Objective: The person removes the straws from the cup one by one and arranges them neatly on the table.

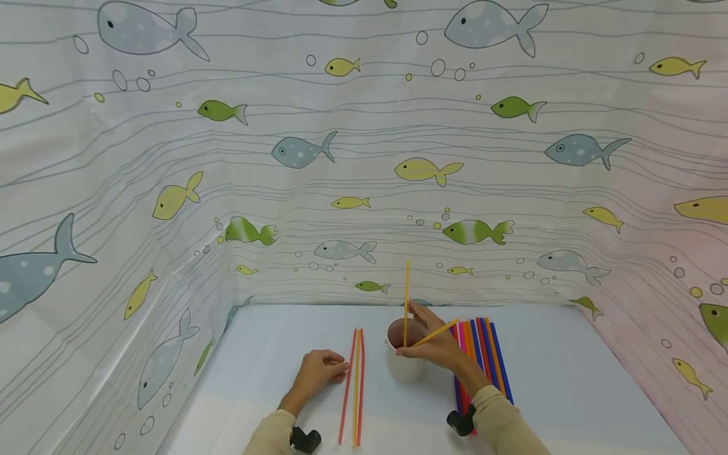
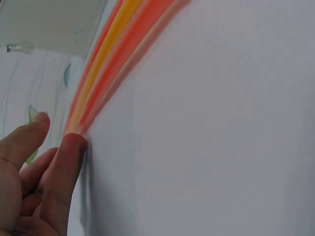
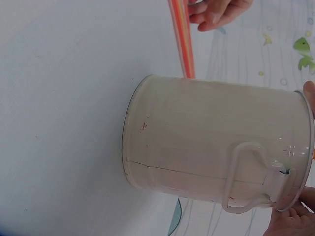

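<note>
In the head view my right hand (image 1: pixel 438 344) spans the top of a white mug (image 1: pixel 405 370), thumb and fingers on opposite sides of its rim. The right wrist view shows the mug's side and looped handle (image 3: pixel 241 177). A yellow straw (image 1: pixel 407 291) stands upright at the mug's mouth. Another yellow straw (image 1: pixel 436 332) slants out across my right hand; their lower ends are hard to make out. My left hand (image 1: pixel 320 373) lies with loosely bent fingers beside two red straws (image 1: pixel 346 398) and a yellow straw (image 1: pixel 357 392). Its fingertips touch or nearly touch the nearest red one.
Right of the mug lies a row of blue, orange, red and pink sticks (image 1: pixel 489 354), partly behind my right forearm. The pale tabletop (image 1: pixel 569 379) is enclosed by a fish-patterned curtain (image 1: pixel 364 139) at the back and sides. Dark wrist cameras (image 1: pixel 462 420) sit at both sleeves.
</note>
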`<state>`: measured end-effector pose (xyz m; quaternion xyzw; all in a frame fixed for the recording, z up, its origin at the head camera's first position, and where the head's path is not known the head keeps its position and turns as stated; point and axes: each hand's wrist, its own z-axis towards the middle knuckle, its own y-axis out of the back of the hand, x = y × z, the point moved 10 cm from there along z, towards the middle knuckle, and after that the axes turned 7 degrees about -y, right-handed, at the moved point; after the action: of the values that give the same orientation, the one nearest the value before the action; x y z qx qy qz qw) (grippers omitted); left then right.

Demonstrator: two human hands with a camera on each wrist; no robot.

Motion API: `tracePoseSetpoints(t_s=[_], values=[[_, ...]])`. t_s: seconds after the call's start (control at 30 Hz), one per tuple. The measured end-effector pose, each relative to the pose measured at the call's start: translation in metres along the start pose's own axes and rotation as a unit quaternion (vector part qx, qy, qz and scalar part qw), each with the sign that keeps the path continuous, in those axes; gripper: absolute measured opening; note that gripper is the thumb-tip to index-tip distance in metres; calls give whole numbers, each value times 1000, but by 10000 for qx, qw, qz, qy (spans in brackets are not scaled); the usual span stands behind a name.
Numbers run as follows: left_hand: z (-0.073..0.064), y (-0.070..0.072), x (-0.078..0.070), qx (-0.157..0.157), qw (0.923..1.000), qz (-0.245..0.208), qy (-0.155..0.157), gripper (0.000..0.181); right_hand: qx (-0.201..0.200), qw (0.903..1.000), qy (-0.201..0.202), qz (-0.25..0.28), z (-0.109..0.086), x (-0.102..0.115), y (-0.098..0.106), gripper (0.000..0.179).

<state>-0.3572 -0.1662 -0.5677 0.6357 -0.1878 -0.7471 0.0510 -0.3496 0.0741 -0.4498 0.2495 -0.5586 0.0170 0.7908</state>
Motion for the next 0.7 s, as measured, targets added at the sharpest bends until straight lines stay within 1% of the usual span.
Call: tracePoseSetpoints(t_s=[0.17, 0.23, 0.3, 0.33, 0.4, 0.5, 0.57, 0.63, 0.7], values=[[4, -2, -15, 55, 9988, 364, -322, 25, 1, 9999, 148, -52, 0, 3, 1, 96], [8, -5, -26, 106, 9978, 371, -533, 25, -49, 9997, 198, -114, 0, 4, 2, 96], [12, -10, -40, 155, 9966, 268, -766, 24, -85, 9998, 169, -103, 0, 3, 2, 96], [14, -12, -48, 169, 9956, 256, -880, 23, -103, 9998, 131, -118, 0, 2, 2, 97], [20, -18, -66, 161, 9921, 297, -1211, 20, -135, 9998, 53, -110, -1, 0, 2, 97], [27, -28, -97, 100, 9825, 583, -1768, 16, -213, 9995, -78, -210, -1, -3, 3, 97], [31, -37, -118, 98, 9758, 706, -2066, 15, -217, 9995, -71, -230, -1, -3, 2, 97], [34, -48, -138, 186, 9711, 670, -2283, 15, -166, 9996, -55, -215, 0, -3, 1, 97], [35, -60, -156, 342, 9683, 514, -2421, 15, -84, 9999, 12, -148, 1, -2, 0, 96]])
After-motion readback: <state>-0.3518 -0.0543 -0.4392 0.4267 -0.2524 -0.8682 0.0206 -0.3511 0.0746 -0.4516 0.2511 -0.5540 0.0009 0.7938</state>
